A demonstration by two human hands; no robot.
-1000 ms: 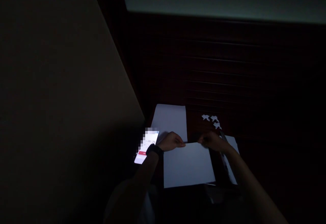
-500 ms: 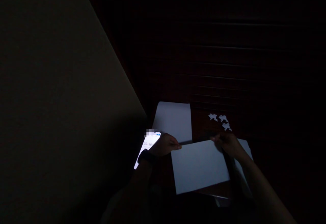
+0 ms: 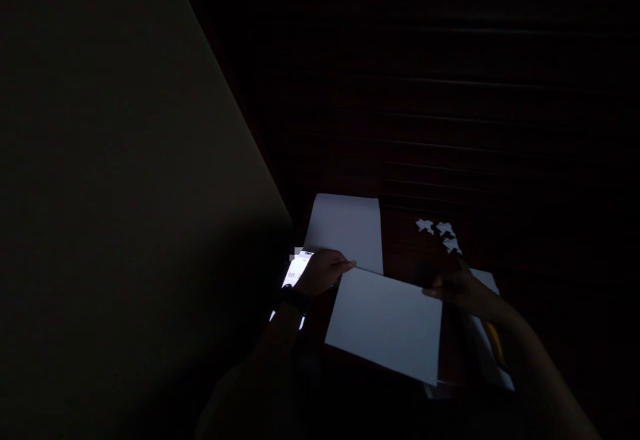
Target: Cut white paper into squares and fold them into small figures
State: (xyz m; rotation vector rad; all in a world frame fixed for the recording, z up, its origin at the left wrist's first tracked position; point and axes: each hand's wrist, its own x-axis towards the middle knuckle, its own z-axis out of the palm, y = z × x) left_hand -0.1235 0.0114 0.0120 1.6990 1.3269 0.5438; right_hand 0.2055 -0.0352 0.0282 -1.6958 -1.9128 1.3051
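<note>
The room is very dark. A white sheet of paper [image 3: 387,320] lies tilted on a dark wooden table [image 3: 400,240]. My left hand [image 3: 325,271] pinches the sheet's far left corner. My right hand [image 3: 457,290] grips its far right corner, fingers closed on the edge. A dark watch sits on my left wrist. A lit phone [image 3: 295,277] lies just left of my left hand, partly hidden by it.
A second white sheet [image 3: 347,230] lies behind the held one. Three small folded paper shapes [image 3: 440,233] sit at the back right. More paper [image 3: 487,340] and a yellow object [image 3: 495,340] lie under my right forearm. A pale wall [image 3: 110,193] fills the left.
The sheet has turned clockwise and shifted right with both hands still on its far edge. My hands have spread apart toward its corners. The camera has tipped down, losing the light band at the top.
</note>
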